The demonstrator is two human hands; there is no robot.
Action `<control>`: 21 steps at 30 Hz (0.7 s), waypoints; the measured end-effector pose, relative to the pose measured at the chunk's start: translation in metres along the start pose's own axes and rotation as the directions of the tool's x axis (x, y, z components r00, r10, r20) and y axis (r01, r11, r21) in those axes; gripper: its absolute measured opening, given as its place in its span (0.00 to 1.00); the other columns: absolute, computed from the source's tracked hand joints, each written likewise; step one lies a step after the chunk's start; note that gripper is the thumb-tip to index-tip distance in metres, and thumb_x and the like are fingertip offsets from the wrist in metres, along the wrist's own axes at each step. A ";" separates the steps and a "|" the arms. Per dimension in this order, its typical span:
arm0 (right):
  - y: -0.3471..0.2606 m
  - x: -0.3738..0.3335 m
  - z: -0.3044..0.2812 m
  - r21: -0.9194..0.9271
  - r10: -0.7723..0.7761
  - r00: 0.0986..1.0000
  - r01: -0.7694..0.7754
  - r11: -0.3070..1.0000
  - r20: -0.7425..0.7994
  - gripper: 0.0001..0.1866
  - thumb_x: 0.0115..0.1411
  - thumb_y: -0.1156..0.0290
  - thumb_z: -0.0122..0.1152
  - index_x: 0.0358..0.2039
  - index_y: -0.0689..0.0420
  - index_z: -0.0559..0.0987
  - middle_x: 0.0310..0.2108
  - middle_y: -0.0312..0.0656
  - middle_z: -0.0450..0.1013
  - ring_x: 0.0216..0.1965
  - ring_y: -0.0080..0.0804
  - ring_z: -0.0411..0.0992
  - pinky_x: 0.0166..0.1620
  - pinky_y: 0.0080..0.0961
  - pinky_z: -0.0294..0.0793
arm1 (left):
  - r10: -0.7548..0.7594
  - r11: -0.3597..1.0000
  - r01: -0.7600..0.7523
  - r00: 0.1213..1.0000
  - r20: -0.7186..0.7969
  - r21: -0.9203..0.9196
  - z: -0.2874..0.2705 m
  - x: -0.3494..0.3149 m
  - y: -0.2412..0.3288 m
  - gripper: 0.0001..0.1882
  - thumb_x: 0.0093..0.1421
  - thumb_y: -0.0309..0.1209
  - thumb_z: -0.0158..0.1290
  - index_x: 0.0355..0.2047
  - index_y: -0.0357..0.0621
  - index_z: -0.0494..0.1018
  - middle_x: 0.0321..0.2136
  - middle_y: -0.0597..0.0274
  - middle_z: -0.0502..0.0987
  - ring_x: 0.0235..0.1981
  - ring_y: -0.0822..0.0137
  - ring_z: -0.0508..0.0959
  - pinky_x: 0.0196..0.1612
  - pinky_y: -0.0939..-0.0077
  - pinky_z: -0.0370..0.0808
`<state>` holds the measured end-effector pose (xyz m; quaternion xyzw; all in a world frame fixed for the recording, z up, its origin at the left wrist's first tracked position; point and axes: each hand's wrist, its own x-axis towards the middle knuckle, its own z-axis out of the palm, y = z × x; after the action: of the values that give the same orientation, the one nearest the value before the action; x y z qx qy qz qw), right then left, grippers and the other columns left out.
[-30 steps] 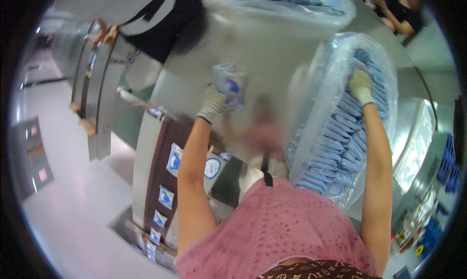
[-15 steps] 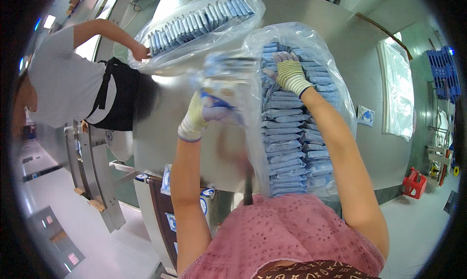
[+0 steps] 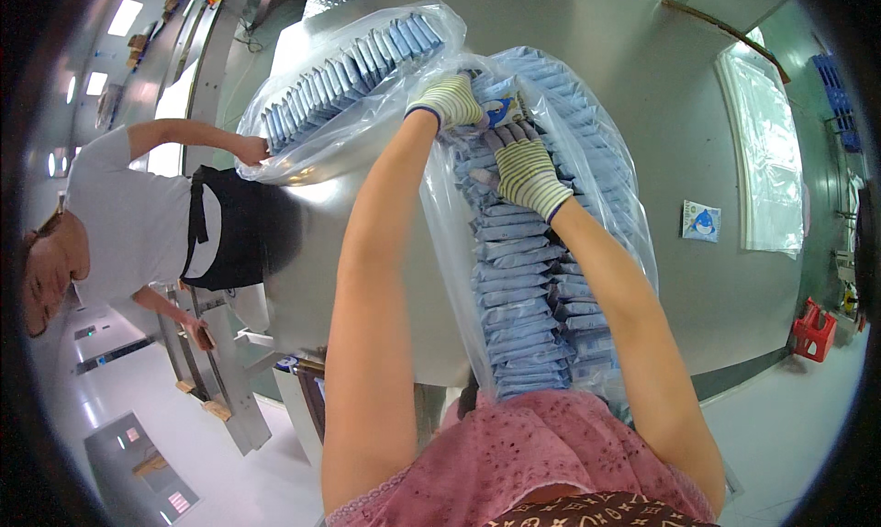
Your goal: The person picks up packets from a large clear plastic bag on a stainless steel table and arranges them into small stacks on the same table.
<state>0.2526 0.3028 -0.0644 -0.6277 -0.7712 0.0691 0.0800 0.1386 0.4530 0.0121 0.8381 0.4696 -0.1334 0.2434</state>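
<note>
A large clear plastic bag [image 3: 447,224] lies in front of me, packed with rows of small flat blue packets [image 3: 514,293] standing on edge. My left hand [image 3: 450,103], in a striped knit glove, is at the bag's far end with its fingers closed around a packet [image 3: 502,112] that has a blue printed figure; whether it grips more behind that one is hidden. Just nearer, my right hand [image 3: 527,171], gloved alike, lies on the tops of the packets. Its fingers point away from me, with the thumb spread to the left.
A second bag of packets [image 3: 349,72] lies at the far left, with a co-worker's hand [image 3: 250,151] at its near end. On the metal table [image 3: 707,316] to the right are a single packet [image 3: 701,221] and flat clear bags [image 3: 760,160]. A red stool [image 3: 813,331] stands beyond.
My left hand has swung from the left of the bag to its far end, carrying packets in. My right hand has stayed on the rows. The co-worker's other hand has come into view.
</note>
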 end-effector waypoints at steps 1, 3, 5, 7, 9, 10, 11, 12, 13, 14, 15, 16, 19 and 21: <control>0.001 0.001 -0.001 0.022 -0.018 1.000 0.018 1.000 -0.020 0.43 0.58 0.37 0.49 0.59 0.64 0.66 0.59 0.55 0.64 0.63 0.50 0.58 0.67 0.43 0.48 | 0.002 0.999 0.002 0.996 -0.093 0.048 0.007 0.005 -0.001 0.40 0.42 0.40 0.66 0.57 0.43 0.67 0.49 0.46 0.75 0.52 0.49 0.74 0.54 0.57 0.72; 0.001 0.002 -0.003 0.064 -0.051 0.997 0.055 0.996 -0.060 0.43 0.57 0.37 0.52 0.58 0.64 0.67 0.57 0.54 0.66 0.61 0.49 0.60 0.67 0.42 0.49 | 0.020 0.990 0.019 0.962 -0.273 0.141 0.033 0.014 -0.009 0.39 0.42 0.43 0.64 0.55 0.42 0.69 0.45 0.43 0.76 0.51 0.46 0.74 0.54 0.55 0.71; 0.006 0.006 -0.003 0.137 -0.024 0.997 0.034 0.990 -0.073 0.39 0.55 0.39 0.55 0.53 0.61 0.72 0.53 0.53 0.69 0.55 0.49 0.66 0.63 0.42 0.58 | 0.010 0.968 0.087 0.923 -0.385 0.235 0.062 0.009 -0.008 0.35 0.45 0.40 0.61 0.54 0.44 0.69 0.47 0.44 0.76 0.54 0.48 0.72 0.55 0.56 0.69; 0.003 0.019 -0.025 0.289 0.045 0.996 -0.064 0.955 0.073 0.37 0.55 0.39 0.56 0.51 0.60 0.74 0.52 0.51 0.70 0.52 0.49 0.68 0.61 0.41 0.61 | 0.010 0.951 0.094 0.944 -0.330 0.296 0.065 0.001 -0.011 0.36 0.46 0.38 0.60 0.57 0.43 0.67 0.52 0.43 0.72 0.57 0.46 0.69 0.57 0.56 0.68; -0.004 0.036 -0.033 0.403 -0.057 0.986 0.117 0.908 -0.158 0.26 0.60 0.48 0.51 0.48 0.56 0.76 0.51 0.51 0.71 0.51 0.50 0.70 0.57 0.42 0.67 | 0.126 0.989 -0.130 0.991 -0.051 -0.074 0.056 -0.003 -0.026 0.33 0.48 0.38 0.59 0.55 0.42 0.69 0.54 0.43 0.72 0.57 0.47 0.70 0.56 0.54 0.68; 0.000 0.058 -0.029 0.405 -0.152 0.965 0.228 0.885 -0.213 0.25 0.62 0.50 0.49 0.49 0.56 0.75 0.52 0.51 0.71 0.52 0.50 0.70 0.57 0.42 0.67 | 0.225 0.940 -0.198 0.972 0.068 -0.278 0.051 -0.006 -0.033 0.32 0.48 0.37 0.59 0.55 0.42 0.70 0.54 0.43 0.71 0.57 0.47 0.70 0.56 0.54 0.68; 0.009 0.080 -0.022 0.401 -0.236 0.933 0.332 0.854 -0.271 0.23 0.63 0.52 0.47 0.49 0.55 0.75 0.52 0.51 0.71 0.53 0.51 0.69 0.57 0.42 0.67 | 0.251 0.958 -0.254 0.967 -0.040 -0.129 0.052 -0.015 -0.032 0.29 0.49 0.35 0.59 0.53 0.42 0.71 0.52 0.44 0.73 0.56 0.50 0.70 0.56 0.58 0.67; 0.029 0.099 0.002 0.234 -0.266 0.951 0.298 0.926 -0.158 0.21 0.65 0.57 0.43 0.52 0.54 0.73 0.54 0.53 0.70 0.56 0.52 0.67 0.58 0.42 0.67 | 0.303 0.953 -0.301 0.941 -0.147 0.036 0.050 -0.026 -0.025 0.26 0.50 0.33 0.59 0.51 0.42 0.72 0.49 0.45 0.74 0.55 0.53 0.71 0.56 0.62 0.67; 0.040 0.108 0.003 0.124 -0.318 0.948 0.319 0.940 -0.030 0.27 0.64 0.52 0.45 0.57 0.55 0.70 0.56 0.54 0.68 0.56 0.52 0.67 0.59 0.41 0.65 | 0.344 0.934 -0.303 0.906 -0.246 0.191 0.048 -0.036 -0.027 0.24 0.51 0.32 0.59 0.49 0.41 0.73 0.47 0.46 0.75 0.54 0.55 0.71 0.56 0.66 0.67; 0.040 0.107 0.005 0.120 -0.214 0.977 0.213 0.970 -0.007 0.29 0.63 0.50 0.47 0.57 0.56 0.70 0.57 0.54 0.67 0.56 0.52 0.68 0.58 0.42 0.66 | 0.279 0.957 -0.284 0.957 -0.083 -0.054 0.031 -0.039 -0.043 0.23 0.51 0.33 0.59 0.47 0.40 0.74 0.46 0.44 0.75 0.52 0.53 0.72 0.56 0.62 0.67; 0.038 0.106 0.003 0.108 -0.095 0.995 0.093 0.990 0.013 0.31 0.61 0.48 0.48 0.57 0.57 0.70 0.57 0.55 0.67 0.55 0.53 0.68 0.58 0.42 0.67 | 0.073 0.995 -0.057 0.979 -0.193 0.085 0.020 -0.046 -0.044 0.30 0.46 0.35 0.64 0.51 0.40 0.71 0.45 0.42 0.75 0.47 0.46 0.75 0.53 0.62 0.71; 0.035 0.106 0.002 0.115 -0.047 0.998 0.042 0.992 0.048 0.32 0.60 0.46 0.50 0.57 0.58 0.70 0.56 0.56 0.68 0.55 0.53 0.69 0.57 0.43 0.67 | 0.090 0.989 -0.011 0.839 -0.537 0.149 0.024 -0.048 -0.052 0.34 0.48 0.35 0.62 0.56 0.43 0.65 0.45 0.42 0.76 0.47 0.46 0.76 0.51 0.60 0.72; -0.023 0.116 -0.037 0.191 -0.098 0.949 0.041 0.981 0.299 0.37 0.58 0.41 0.52 0.56 0.60 0.71 0.50 0.59 0.72 0.51 0.55 0.71 0.56 0.44 0.68 | -0.326 0.931 0.248 0.895 -0.304 -0.269 0.072 -0.036 -0.113 0.38 0.51 0.36 0.61 0.61 0.39 0.61 0.46 0.40 0.76 0.49 0.46 0.76 0.54 0.61 0.72; -0.017 0.124 -0.025 0.161 -0.269 0.913 0.229 0.960 0.306 0.39 0.59 0.39 0.50 0.56 0.61 0.70 0.47 0.61 0.73 0.49 0.57 0.72 0.56 0.45 0.68 | -0.389 0.911 0.304 0.858 -0.334 -0.280 0.065 -0.019 -0.098 0.30 0.51 0.34 0.60 0.53 0.34 0.70 0.46 0.40 0.76 0.50 0.49 0.77 0.55 0.63 0.72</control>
<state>0.2165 0.4213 -0.0319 -0.4981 -0.8418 0.2078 -0.0015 0.0455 0.4474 -0.0620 0.7171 0.6635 0.0431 0.2089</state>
